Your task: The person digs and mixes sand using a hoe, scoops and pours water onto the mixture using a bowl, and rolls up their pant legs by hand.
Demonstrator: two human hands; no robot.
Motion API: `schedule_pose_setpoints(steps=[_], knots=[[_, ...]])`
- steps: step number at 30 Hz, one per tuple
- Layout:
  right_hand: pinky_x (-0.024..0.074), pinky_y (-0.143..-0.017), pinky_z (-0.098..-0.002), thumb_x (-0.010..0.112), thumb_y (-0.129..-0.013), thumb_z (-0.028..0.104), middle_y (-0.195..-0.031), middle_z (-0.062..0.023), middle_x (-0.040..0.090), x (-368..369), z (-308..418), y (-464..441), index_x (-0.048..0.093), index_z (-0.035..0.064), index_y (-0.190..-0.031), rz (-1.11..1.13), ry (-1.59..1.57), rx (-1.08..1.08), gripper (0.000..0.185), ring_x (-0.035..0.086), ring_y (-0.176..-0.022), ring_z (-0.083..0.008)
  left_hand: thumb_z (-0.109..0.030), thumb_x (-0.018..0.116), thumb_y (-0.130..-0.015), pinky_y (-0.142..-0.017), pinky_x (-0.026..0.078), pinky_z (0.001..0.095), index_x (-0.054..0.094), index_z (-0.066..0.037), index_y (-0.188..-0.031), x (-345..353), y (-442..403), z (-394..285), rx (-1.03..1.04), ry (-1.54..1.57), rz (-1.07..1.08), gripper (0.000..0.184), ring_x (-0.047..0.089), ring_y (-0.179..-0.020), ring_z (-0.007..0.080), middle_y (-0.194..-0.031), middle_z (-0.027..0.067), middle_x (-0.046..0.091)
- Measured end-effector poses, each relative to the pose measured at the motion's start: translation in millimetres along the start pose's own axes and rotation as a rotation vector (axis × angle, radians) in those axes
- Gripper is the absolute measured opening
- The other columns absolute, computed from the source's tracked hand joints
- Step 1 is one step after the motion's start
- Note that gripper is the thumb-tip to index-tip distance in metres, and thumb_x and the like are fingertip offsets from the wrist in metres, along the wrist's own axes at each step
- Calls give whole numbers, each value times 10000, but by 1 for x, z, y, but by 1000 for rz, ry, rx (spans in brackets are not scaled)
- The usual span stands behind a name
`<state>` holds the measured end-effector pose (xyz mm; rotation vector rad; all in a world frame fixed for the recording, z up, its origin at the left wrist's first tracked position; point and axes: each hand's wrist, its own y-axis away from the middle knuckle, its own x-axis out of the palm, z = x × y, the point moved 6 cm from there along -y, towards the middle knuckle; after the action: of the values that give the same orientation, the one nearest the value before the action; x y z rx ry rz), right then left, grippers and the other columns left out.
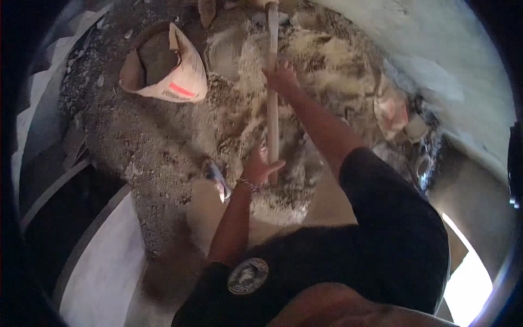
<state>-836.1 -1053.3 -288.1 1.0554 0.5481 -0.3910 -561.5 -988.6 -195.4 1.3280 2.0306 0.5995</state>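
We observe a long, straight wooden handle (273,120), pale and smooth, running nearly upright through the view; its far end meets a wider tan piece at the upper edge, cut off by the frame, so we cannot tell its form. Ground (158,141) below: grey-brown, gritty, pebbled towards the left. Under and beside the handle we note a heap of sand (321,54), yellowish and lumpy.

Position: the handle lies within the fingers of both hands. The right hand (283,77) is closed about its upper stretch, fingers wrapped over the wood. The left hand (260,168) grips near the lower end, thumb laid across, fingers curled partly round and partly hidden. A chain-like bracelet (248,184) circles the left wrist.

Surroundings: left of the handle, well apart from both hands, we see a bag (188,71), stiff, creased and paper-like, its mouth gaping, a red stripe on its side. To the right, near a smooth pale wall (436,71), lies a crumpled bag-like wrapper (391,111) with a reddish patch.
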Motion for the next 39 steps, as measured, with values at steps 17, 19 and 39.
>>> schedule_pose_setpoints(steps=[17,19,39], knots=[[412,-790,-369,592,-834,251,-964,-45,573,156,-86,84,621,84,-994,546,1148,-427,233,520,-990,-213,-153,602,-803,-471,444,303,502,-35,-820,149,160,64,-720,801,386,155,515,-510,154,-573,39,484],[424,-642,-369,567,-852,244,-816,-63,552,195,-152,74,548,91,-1050,373,989,-517,251,519,-741,-203,-197,586,-800,-530,473,363,526,-23,-838,146,172,48,-302,117,491,187,571,-558,205,-617,81,539],[442,-496,-340,580,-832,412,-609,-55,507,-24,-191,-169,529,44,-797,-192,-1372,304,373,517,-517,-180,-197,641,-744,-632,530,439,526,12,-968,112,-145,6,-350,-522,135,328,635,-718,340,-789,214,619]])
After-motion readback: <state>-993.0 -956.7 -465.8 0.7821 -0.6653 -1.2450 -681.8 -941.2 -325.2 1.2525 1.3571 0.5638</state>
